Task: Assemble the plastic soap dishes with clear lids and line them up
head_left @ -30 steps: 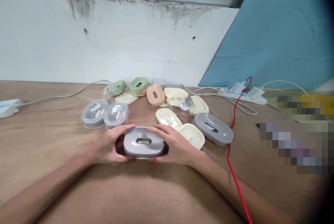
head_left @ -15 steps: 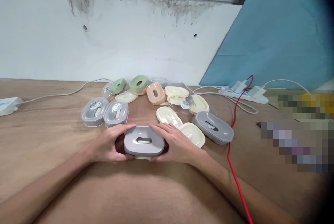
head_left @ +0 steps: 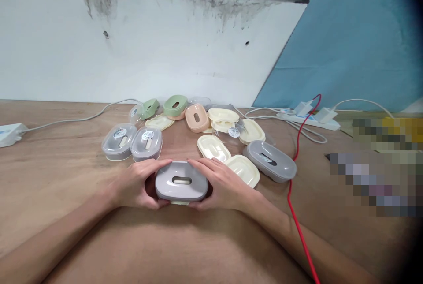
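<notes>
Between my two hands is a grey soap dish [head_left: 181, 190], an oval plastic shell with a slot in its middle and a cream edge showing beneath. My left hand [head_left: 139, 184] grips its left end, thumb low and fingers along the far side. At the other end, my right hand [head_left: 223, 184] grips it the same way. Two cream oval trays [head_left: 213, 148] [head_left: 244, 171] lie just beyond my right hand. Past my left hand sit two grey soap dishes [head_left: 119, 142] [head_left: 147, 143] under clear covers with round stickers.
A grey dish [head_left: 271, 160] lies to the right, beside a red cable [head_left: 301, 233]. Green dishes [head_left: 175, 105], a peach dish [head_left: 197, 117] and more cream trays [head_left: 252, 131] are clustered at the back. A power strip [head_left: 309, 121] with plugs is at the back right, another [head_left: 12, 135] at left.
The grey dish in my hands has shifted very slightly toward me and tilts a little more. Both hands keep their grip; the other things stay put.
</notes>
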Tool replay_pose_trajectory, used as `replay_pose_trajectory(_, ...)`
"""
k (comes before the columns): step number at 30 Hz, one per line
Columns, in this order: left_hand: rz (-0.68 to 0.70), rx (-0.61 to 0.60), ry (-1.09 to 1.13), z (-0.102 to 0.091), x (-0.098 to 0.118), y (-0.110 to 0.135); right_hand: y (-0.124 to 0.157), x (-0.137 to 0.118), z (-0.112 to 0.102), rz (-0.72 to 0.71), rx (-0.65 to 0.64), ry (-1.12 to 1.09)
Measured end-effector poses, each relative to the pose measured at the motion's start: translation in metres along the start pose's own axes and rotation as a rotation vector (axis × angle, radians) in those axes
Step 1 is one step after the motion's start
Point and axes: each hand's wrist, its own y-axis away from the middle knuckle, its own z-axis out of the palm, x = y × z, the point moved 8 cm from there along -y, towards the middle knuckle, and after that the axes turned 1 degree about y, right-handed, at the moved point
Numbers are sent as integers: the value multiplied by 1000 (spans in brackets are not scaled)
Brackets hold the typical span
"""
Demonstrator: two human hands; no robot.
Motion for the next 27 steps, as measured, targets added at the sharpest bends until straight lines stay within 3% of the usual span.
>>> replay_pose_trajectory(10,120,53,-75,3,4,2,0,-4,-1,-22,17,21)
replay_pose_trajectory(19,103,-89,0,0,-5,1,-1,-3,8,11,-101,63)
replay_pose_trajectory(27,59,-78,26,0,-5,0,-2,-13,6,-21,-146,185)
